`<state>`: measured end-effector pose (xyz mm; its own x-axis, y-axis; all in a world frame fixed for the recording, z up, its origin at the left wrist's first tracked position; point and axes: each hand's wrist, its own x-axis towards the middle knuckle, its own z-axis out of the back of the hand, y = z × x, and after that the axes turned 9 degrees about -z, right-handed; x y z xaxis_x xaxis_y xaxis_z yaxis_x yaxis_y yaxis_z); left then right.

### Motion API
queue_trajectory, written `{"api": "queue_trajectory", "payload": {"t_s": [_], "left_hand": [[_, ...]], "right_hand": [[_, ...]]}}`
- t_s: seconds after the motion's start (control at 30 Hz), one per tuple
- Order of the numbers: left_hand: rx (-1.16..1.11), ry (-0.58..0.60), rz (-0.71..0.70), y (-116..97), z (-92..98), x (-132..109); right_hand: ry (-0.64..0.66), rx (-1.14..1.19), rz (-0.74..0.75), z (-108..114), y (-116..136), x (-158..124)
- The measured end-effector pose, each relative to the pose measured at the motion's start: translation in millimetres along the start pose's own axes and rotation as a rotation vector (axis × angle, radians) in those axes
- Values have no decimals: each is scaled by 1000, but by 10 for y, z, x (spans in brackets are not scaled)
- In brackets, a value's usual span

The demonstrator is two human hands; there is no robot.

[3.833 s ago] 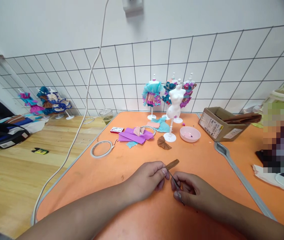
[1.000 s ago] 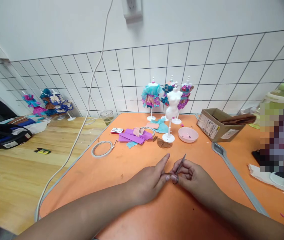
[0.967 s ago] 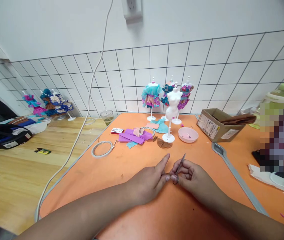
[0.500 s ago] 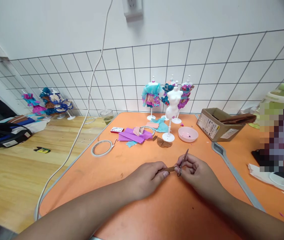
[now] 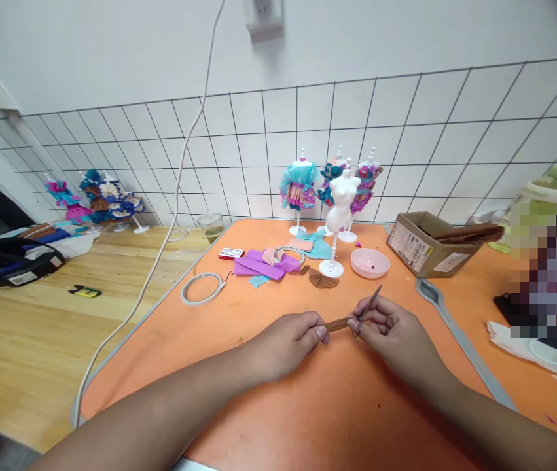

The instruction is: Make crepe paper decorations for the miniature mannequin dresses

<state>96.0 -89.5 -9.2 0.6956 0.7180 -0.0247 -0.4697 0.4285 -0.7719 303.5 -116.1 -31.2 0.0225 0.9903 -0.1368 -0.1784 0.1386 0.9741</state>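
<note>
You are working over the orange table, which stands against a wooden table on your left. At the far right sits one cardboard box. By the wall stands one bare white dress form, with three dressed ones close behind it. More stand on the wooden table, too far off to count. Nearer you are one pink bowl, one tape ring, a small heap of purple paper and one brown fan of folded paper.

Your left hand pinches one end of the brown strip between thumb and forefinger. Your right hand is closed around the one pair of scissors, and its fingertips touch the strip's other end. The strip hangs just above the table between your hands, and the blades point up and away from it, seemingly together.

This looks like a holding and lining-up step, with nothing between the blades. A cut from here would need the blades turned down to the strip while your left pinch keeps the folds tight.
</note>
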Motion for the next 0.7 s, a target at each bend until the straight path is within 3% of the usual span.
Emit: {"api": "queue_trajectory", "payload": {"t_s": [0.23,0.4,0.5,0.6,0.7], "left_hand": [[-156,-112,25,80,18,36],[-404,-217,37,143,2,77],[-498,-176,3,111,-40,58],[-526,-105,-3,73,-76,23],[-388,-82,18,56,-93,2]], "right_hand": [[17,3,-98,65,1,36],[312,-215,-61,36,13,-48],[426,-324,-74,-41,17,-116],[431,-398,-89,-86,20,-152],[411,-427,-86,-88,27,-165]]}}
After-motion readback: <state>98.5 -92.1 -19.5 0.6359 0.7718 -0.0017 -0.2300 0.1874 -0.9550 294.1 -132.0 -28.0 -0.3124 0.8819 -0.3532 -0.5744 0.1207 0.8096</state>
